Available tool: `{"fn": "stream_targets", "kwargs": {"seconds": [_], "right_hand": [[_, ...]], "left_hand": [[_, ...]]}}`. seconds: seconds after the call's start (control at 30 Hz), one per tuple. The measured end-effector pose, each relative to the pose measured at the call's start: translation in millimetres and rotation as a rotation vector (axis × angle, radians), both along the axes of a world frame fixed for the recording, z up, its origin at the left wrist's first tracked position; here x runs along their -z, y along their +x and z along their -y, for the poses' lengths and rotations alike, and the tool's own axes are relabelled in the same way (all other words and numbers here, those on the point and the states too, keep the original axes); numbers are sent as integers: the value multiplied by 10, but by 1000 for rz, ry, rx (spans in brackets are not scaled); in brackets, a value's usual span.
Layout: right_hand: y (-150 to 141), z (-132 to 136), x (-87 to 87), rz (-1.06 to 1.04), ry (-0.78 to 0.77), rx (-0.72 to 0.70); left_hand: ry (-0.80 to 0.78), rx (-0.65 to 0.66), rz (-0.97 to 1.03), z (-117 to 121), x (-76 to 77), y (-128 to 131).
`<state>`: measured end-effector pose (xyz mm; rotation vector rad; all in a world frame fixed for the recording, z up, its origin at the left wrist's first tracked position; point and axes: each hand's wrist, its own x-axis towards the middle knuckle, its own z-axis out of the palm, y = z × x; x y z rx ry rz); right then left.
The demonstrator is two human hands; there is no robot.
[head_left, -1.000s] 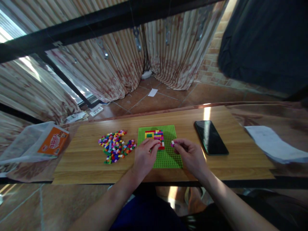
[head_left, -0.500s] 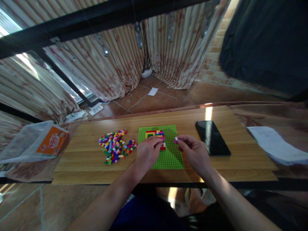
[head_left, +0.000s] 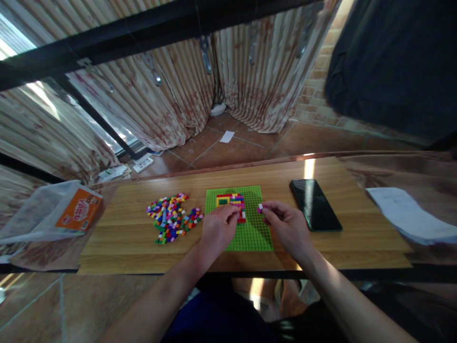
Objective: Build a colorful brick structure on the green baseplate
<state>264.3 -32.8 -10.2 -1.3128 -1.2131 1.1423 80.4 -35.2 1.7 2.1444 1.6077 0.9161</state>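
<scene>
A green studded baseplate [head_left: 250, 240] lies in front of me, bearing a flat patch of coloured toy bricks [head_left: 228, 196] with red, yellow, blue and white among them. Over the lower part of this patch is my left hand [head_left: 218, 227], its thumb and forefinger pinched together at the bricks. Whatever is between those fingertips is too small to make out. My right hand [head_left: 290, 226], at the right side of the baseplate, pinches small white and magenta bricks [head_left: 260, 208] just above the studs. Its other fingers are curled in.
Left of the baseplate, loose coloured bricks [head_left: 171, 216] are heaped on the wooden table [head_left: 121, 228]. A black phone [head_left: 316, 205] lies to the right. White papers [head_left: 410, 214] are beyond the table's right end, and a clear plastic bag with an orange label [head_left: 79, 208] is at its left.
My left hand has drawn back very slightly toward me, showing a little more of the brick patch. My right hand stays almost in place, still pinching the white and magenta bricks.
</scene>
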Motion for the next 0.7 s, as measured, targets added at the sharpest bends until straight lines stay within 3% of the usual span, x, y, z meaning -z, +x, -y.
{"fn": "stream_targets", "kwargs": {"seconds": [0.17,0.43,0.7], "right_hand": [[-4,11,-17,-7,-5,12],[-10,20,11,-14,-16,-5],[-44,31,56,1,-34,-23]], "left_hand": [[84,77,-69,31,-1,5],[189,79,-167,65,59,22],[154,80,-313,62,72,43]]}}
